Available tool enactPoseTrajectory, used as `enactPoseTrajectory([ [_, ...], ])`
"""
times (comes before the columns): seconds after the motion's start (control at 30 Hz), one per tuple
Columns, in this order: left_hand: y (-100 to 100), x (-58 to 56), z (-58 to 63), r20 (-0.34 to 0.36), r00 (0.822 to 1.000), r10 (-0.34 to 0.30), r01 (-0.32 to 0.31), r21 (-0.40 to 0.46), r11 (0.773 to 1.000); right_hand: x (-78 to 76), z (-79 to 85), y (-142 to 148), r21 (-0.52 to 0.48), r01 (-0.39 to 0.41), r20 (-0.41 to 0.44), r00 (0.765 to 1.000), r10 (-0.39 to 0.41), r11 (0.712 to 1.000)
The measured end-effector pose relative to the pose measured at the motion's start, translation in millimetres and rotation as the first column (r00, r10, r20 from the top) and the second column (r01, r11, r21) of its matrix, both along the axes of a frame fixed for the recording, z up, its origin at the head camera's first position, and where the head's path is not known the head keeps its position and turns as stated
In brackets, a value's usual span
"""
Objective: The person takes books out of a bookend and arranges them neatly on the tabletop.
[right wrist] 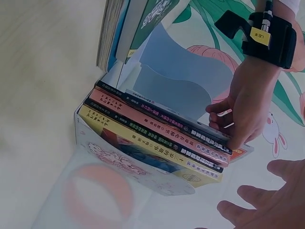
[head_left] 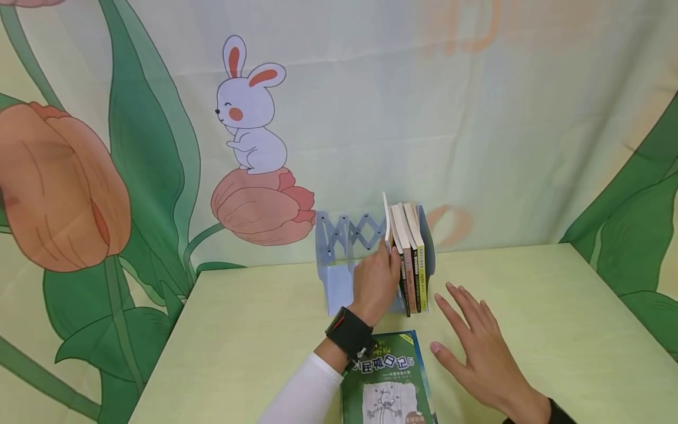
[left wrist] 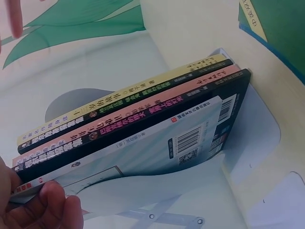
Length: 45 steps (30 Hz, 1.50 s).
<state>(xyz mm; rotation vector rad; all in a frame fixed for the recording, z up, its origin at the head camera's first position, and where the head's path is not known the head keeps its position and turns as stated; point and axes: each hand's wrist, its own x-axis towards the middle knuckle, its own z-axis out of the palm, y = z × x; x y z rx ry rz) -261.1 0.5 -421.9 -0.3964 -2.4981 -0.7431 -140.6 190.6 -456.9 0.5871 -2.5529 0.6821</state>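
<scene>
My left hand [head_left: 373,285] pinches the near upper part of a thin pale book [left wrist: 143,152], fingers on its cover and thumb by the spine. This book stands at the left end of a row of upright books [head_left: 415,277] with yellow, black and pink spines. They stand in a blue expandable bookend [head_left: 339,288], against its right wall. In the left wrist view a divider covers the lower part of the pale book's cover. My right hand [head_left: 477,353], fingers spread, is held to the right of the row and holds nothing.
A green comic-style book [head_left: 394,377] lies flat on the pale table [head_left: 238,353] in front of the bookend, partly under my left forearm. The bookend's left section shows a lattice back. Behind the table hangs a printed cloth [head_left: 360,129] with a rabbit and tulips.
</scene>
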Motion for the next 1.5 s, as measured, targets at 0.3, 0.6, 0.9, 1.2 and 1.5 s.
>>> enactPoseTrajectory([
  [0.3,-1,-1.2,6.8,-0.019,1.0,0.002,-0.002,-0.002,1.0,-3.1,1.6,-5,0.0,-0.016,-0.023,1.0,0.016,1.0],
  [0.6,-2,-3.0,13.2,-0.033,0.999,0.002,-0.002,-0.002,1.0,-2.8,-0.7,-7,-0.009,-0.016,-0.047,0.999,0.016,1.0],
  [0.9,-2,-5.3,19.1,-0.077,0.997,-0.001,0.004,0.034,0.999,-3.4,0.2,-5,-0.008,-0.019,-0.011,1.0,0.019,1.0],
  [1.2,-3,-4.2,27.6,-0.095,0.996,-0.002,0.007,0.047,0.999,-4.0,1.2,-5,-0.01,-0.024,-0.017,1.0,0.024,1.0],
  [1.5,-4,-3.3,33.8,-0.107,0.994,0.005,-0.001,0.042,0.999,-2.8,1.3,-7,-0.019,-0.026,-0.025,0.999,0.025,0.999],
])
